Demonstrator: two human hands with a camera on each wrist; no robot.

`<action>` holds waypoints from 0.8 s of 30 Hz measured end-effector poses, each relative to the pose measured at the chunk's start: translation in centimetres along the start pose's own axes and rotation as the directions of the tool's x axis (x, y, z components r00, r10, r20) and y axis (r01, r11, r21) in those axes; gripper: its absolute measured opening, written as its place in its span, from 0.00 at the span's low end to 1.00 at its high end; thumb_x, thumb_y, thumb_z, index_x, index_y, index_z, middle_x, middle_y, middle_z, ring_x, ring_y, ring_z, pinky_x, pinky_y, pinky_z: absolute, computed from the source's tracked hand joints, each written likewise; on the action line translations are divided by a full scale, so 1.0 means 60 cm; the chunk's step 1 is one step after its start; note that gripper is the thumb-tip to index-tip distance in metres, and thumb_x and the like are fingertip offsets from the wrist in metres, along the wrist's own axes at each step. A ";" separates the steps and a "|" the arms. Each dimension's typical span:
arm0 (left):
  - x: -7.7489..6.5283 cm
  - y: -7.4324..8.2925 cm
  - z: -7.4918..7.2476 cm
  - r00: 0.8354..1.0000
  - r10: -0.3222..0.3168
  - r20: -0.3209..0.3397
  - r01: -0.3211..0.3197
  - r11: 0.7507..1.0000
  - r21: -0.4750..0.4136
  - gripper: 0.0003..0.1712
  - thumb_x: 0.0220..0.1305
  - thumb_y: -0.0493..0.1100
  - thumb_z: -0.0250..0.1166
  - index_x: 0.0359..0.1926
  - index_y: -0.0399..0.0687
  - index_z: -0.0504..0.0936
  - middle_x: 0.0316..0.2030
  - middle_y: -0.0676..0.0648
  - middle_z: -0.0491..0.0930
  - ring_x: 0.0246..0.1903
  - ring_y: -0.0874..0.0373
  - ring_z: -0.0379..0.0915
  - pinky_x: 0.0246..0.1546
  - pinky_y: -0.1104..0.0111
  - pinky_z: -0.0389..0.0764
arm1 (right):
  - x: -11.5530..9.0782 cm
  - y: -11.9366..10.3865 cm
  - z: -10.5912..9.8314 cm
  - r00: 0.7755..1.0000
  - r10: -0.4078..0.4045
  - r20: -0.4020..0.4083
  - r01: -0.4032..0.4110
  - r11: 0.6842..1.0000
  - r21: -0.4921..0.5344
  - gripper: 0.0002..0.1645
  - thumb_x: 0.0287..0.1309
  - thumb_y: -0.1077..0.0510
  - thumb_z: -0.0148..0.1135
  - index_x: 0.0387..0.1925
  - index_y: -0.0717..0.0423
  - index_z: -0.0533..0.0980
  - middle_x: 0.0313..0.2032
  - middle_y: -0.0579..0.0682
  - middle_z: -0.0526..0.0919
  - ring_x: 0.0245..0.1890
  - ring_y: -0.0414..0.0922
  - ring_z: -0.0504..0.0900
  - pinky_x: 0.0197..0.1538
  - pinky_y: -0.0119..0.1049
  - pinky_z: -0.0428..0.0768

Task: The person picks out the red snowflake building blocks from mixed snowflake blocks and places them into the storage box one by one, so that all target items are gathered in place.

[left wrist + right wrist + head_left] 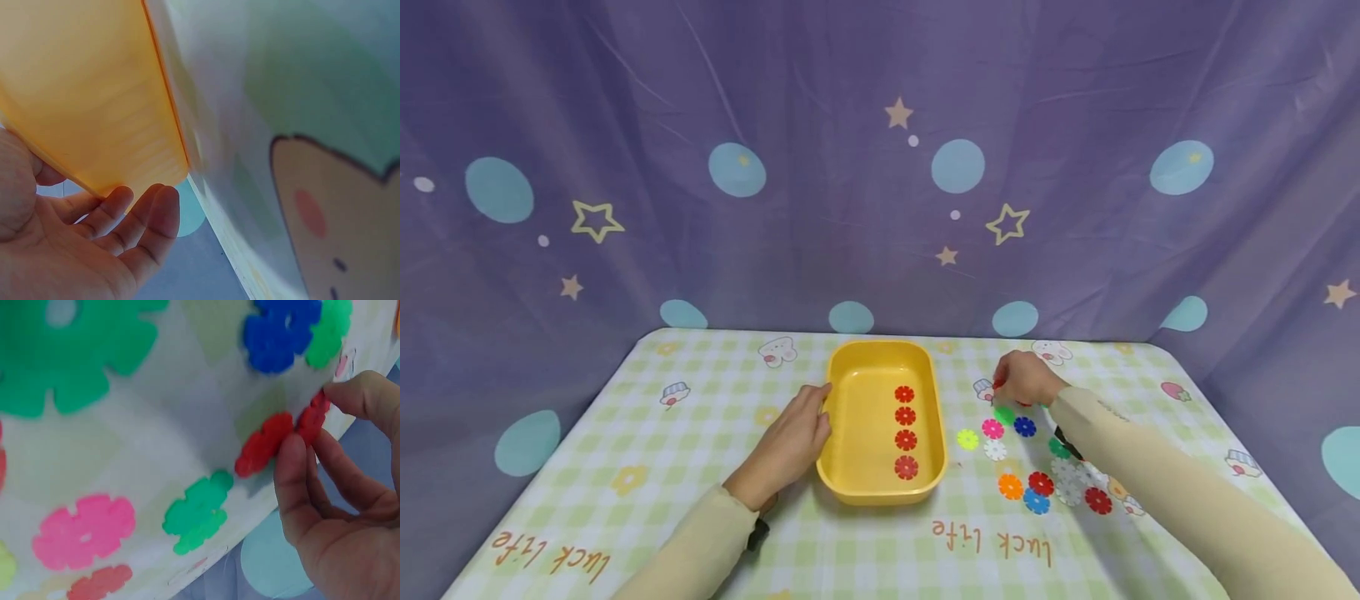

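Note:
A yellow plastic tray [880, 497] stands on the table with several red notched plastic discs [906, 416] in a column along its right side. My left hand [790, 442] holds the tray's left rim; in the left wrist view its fingers [164, 212] curl against the wall. Right of the tray, my right hand [1026, 379] pinches a red notched disc [312, 419] between thumb and fingers. Another red disc [265, 445] lies right beside it on the cloth. Close to that hand are a dark blue disc [278, 334] and a green disc [199, 509].
Loose discs are scattered right of the tray, among them yellow [967, 439], pink [992, 429], orange [1011, 487], light blue [1037, 501] and white [1066, 483]. My right forearm passes over some. A checked cloth [700, 458] covers the table; a purple curtain [820, 250] hangs behind.

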State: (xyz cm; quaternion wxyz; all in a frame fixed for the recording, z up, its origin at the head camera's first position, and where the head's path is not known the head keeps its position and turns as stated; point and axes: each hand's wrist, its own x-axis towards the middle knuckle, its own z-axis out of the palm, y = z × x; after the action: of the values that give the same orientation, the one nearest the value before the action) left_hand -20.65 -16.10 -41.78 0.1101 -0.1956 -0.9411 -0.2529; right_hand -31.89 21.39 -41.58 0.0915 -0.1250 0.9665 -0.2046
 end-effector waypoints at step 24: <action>0.000 0.000 -0.002 1.000 -0.013 0.020 0.012 1.000 0.016 0.26 0.66 0.37 0.53 0.64 0.32 0.65 0.49 0.43 0.70 0.47 0.53 0.68 0.49 0.59 0.73 | -0.017 -0.017 -0.025 0.965 -0.241 -0.107 0.242 0.970 -0.012 0.18 0.48 0.65 0.71 0.44 0.64 0.81 0.39 0.54 0.82 0.38 0.50 0.79 0.44 0.44 0.79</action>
State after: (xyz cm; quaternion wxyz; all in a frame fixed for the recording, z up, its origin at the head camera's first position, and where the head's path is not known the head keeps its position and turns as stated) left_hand -20.66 -16.15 -41.65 0.1005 -0.1914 -0.9454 -0.2440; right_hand -31.03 21.36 -39.66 0.0139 -0.2307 0.9474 -0.2214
